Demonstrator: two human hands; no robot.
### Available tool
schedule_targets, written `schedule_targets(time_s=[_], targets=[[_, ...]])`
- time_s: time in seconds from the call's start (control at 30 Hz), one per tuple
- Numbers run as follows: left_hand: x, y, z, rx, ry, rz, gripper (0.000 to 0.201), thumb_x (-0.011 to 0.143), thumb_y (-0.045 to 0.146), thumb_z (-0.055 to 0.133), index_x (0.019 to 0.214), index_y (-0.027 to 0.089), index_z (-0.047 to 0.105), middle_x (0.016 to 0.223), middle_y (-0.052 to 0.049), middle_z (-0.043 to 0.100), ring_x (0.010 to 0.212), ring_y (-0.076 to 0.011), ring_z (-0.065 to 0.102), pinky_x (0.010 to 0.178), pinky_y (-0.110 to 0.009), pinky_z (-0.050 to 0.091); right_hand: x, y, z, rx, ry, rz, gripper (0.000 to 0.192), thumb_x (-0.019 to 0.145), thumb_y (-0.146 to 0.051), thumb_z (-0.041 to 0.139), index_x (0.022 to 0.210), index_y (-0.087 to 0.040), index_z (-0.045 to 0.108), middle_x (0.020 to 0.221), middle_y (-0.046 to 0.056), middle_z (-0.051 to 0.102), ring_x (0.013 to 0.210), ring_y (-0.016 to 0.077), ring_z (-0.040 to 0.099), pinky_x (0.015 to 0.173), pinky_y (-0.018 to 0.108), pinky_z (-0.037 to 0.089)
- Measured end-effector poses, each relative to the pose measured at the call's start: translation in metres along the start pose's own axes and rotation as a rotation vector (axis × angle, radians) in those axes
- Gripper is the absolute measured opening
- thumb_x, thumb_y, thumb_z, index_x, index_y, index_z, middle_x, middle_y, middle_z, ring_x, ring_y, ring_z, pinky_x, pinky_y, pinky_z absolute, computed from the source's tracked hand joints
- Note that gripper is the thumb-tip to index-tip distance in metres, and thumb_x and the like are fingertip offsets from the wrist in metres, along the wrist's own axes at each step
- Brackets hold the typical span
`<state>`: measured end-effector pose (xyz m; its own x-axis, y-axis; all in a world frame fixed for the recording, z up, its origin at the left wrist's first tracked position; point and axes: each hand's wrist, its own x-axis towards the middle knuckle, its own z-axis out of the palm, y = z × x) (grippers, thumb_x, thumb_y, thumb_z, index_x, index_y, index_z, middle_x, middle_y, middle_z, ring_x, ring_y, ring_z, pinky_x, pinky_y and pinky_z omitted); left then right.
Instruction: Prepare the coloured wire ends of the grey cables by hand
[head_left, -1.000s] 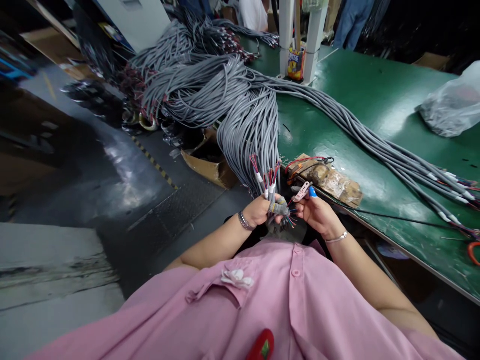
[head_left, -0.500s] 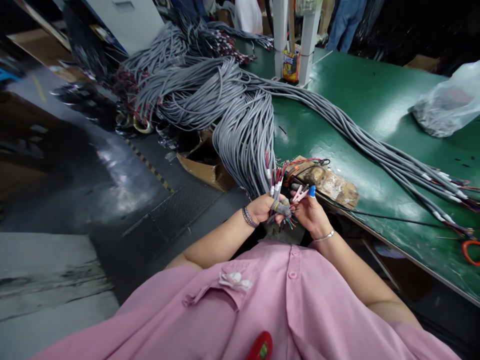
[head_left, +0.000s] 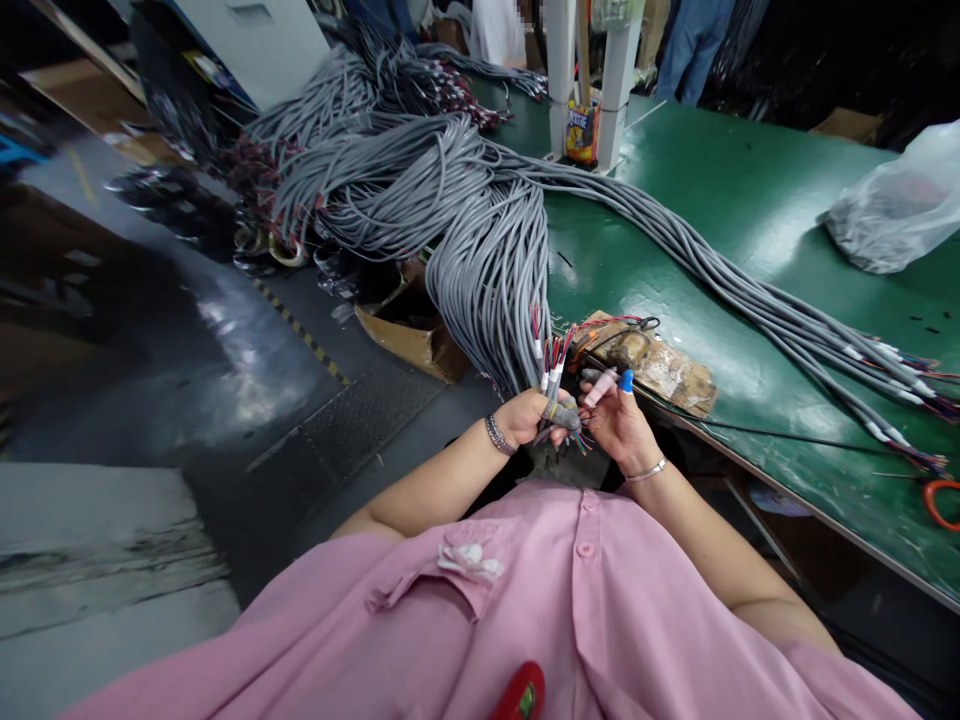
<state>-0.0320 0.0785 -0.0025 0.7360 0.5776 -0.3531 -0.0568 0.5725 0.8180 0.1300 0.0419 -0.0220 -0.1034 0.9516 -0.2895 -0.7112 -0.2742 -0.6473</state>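
Observation:
My left hand (head_left: 536,415) is closed around a small bunch of grey cables (head_left: 553,380), with white bands and red and dark wire ends sticking up. Grey coverings with yellow trim show on its fingers; thin coloured wires (head_left: 580,440) stick out below them. Just to the right is my right hand (head_left: 621,425), its thumb in a blue fingertip cover (head_left: 625,381). A pale pink piece (head_left: 600,388) shows at its fingers, and I cannot tell whether it is held or worn. Its fingers are bent close to the thin wires, partly hidden.
A large heap of grey cables (head_left: 405,185) hangs over the edge of the green table (head_left: 675,150). Another bundle (head_left: 697,245) runs right. By my hands lies a wooden board (head_left: 675,385). A plastic bag (head_left: 896,205), orange handle (head_left: 937,505) and cardboard box (head_left: 412,340) are around.
The pink piece at my right fingers has turned and looks plainer and rounder now. My right hand has shifted very slightly; my left hand keeps its grip on the cables.

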Motion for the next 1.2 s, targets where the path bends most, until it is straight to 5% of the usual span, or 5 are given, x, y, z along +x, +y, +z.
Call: schedule_targets(time_s=[0.27,0.53,1.2], targets=[[-0.021,-0.007,0.015,0.057,0.111,0.102,0.024,0.058,0.033,0.076,0.059,0.012,0.063,0.043,-0.003,0.058,0.036,-0.0106,0.050,0.041,-0.022,0.036,-0.010,-0.005,-0.002,-0.009,-0.055,0.058,0.047,0.070,-0.069,0.064,0.085,-0.024,0.066,0.091,0.003,0.069,0.066,0.0140,0.057,0.060,0.027,0.048],[-0.021,-0.019,0.031,-0.017,0.296,0.256,0.028,0.061,0.037,0.076,0.061,0.013,0.061,0.046,-0.002,0.058,0.040,-0.0099,0.051,0.045,-0.022,0.036,-0.015,-0.007,0.004,-0.135,0.009,-0.055,0.036,0.078,-0.057,0.065,0.081,-0.021,0.067,0.078,0.001,0.064,0.061,0.0103,0.052,0.054,0.023,0.045],[-0.008,-0.025,0.026,-0.024,0.264,0.258,0.021,0.064,0.027,0.073,0.058,0.012,0.060,0.046,-0.002,0.058,0.040,-0.0089,0.050,0.045,-0.021,0.035,0.001,-0.002,0.005,0.071,0.074,-0.031,0.043,0.061,-0.056,0.080,0.081,-0.020,0.066,0.069,0.001,0.068,0.055,0.0137,0.057,0.053,0.027,0.050]])
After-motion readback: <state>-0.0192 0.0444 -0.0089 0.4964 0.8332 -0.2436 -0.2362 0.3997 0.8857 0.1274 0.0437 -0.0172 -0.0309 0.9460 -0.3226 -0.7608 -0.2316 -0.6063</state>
